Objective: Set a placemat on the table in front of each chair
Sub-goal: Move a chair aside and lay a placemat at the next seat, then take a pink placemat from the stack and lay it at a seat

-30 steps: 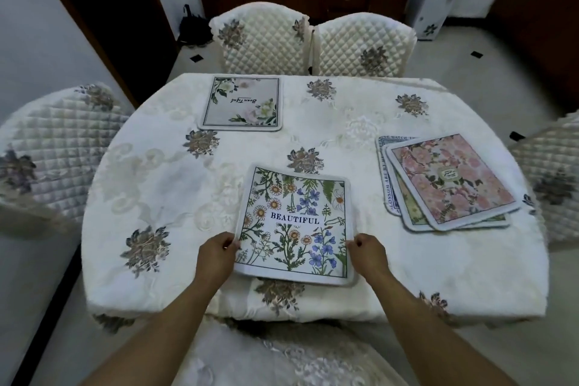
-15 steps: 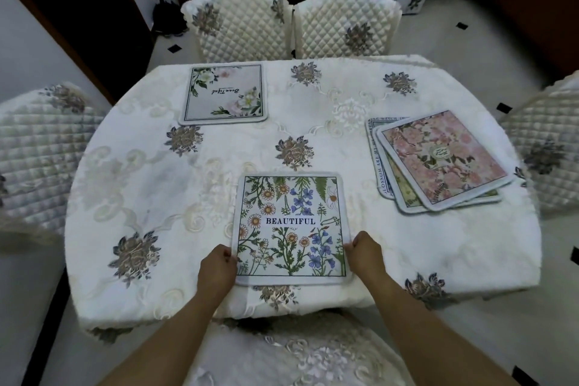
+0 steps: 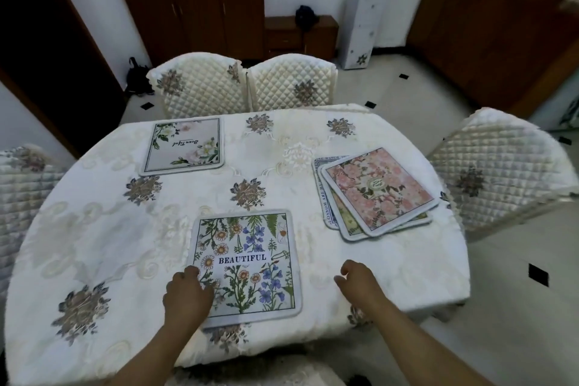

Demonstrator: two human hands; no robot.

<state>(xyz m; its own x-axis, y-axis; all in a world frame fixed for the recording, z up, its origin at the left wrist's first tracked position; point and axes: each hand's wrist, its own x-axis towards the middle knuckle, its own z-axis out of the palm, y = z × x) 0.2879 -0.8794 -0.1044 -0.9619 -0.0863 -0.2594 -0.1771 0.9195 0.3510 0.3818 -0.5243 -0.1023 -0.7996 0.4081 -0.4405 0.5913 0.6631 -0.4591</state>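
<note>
Now the left hand [image 3: 188, 294] rests flat on the mat [image 3: 247, 263] at the near table [image 3: 94, 244] edge, the right hand [image 3: 357, 279] loose and empty, and a careless nudge could slide it crooked.

A cream tablecloth [image 3: 94, 229] with grey-brown flower motifs carries a wildflower-printed placemat [image 3: 250, 263] and a pink blossom-patterned placemat [image 3: 379, 194].

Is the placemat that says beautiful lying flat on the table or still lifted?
Flat. The placemat lies spread on the tablecloth, edges down; only the left hand rests on it.
</note>
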